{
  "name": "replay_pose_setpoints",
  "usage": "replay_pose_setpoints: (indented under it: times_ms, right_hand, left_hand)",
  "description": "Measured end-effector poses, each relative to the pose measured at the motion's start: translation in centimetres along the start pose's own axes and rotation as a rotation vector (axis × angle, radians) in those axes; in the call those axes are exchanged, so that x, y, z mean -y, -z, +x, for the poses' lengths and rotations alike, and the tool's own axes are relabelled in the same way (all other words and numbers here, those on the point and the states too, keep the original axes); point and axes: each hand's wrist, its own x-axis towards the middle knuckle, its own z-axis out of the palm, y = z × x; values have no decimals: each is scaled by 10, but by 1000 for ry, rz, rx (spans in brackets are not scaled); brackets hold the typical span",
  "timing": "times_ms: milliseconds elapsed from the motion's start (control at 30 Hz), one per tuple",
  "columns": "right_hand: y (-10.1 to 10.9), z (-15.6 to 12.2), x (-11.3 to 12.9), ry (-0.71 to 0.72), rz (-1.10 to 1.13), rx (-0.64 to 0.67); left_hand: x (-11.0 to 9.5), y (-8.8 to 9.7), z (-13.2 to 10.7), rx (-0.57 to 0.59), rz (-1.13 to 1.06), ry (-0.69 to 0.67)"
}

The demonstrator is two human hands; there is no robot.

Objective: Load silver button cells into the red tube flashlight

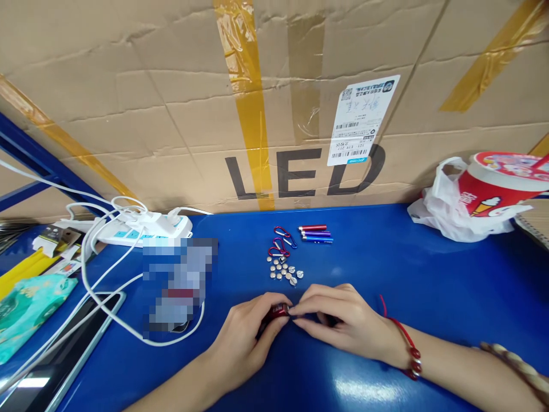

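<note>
My left hand [251, 329] is closed around a small dark red piece with a shiny surface [279, 310], gripped between thumb and index finger. Most of that piece is hidden by the fingers. At its right end, the thumb and index finger of my right hand [338, 315] come together in a pinch; what lies between those fingertips is too small to tell. Just beyond both hands lie several silver button cells [278, 268]. Red and blue carabiners [281, 243] rest behind the cells. To their right, thin metal tubes [316, 234] in red, purple and blue lie side by side.
A white power strip [171, 229] with tangled cables is at the back left. A tablet [64, 355] and a teal packet [30, 309] lie at left, near a blurred-out patch [180, 286]. A red cup [493, 189] in a plastic bag stands at right. A cardboard box [180, 126] rises behind.
</note>
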Motion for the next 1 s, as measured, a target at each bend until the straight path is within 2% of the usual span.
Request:
replay_pose_setpoints:
  times_ms: [100,333,433,533,667,800,1000]
  right_hand:
    - [-1,0,-2,-90,53,2]
    - [1,4,0,-115,103,4]
    - [2,6,0,-218,202,-17]
    - [4,9,-1,-455,407,-7]
    - [11,15,-5,-740,884,14]
    - [16,19,-7,-848,1317,23]
    - [19,21,-6,-952,1503,128]
  left_hand:
    - [3,-1,-2,-31,2,-2]
    - [9,-6,-6,-74,0,37]
    - [7,-5,-4,-77,-22,59]
    - [4,-4,-3,-66,-34,78]
    - [2,-3,-2,-70,-40,99]
    - [2,-5,-4,-85,-54,101]
    - [0,-9,-4,-138,-56,128]
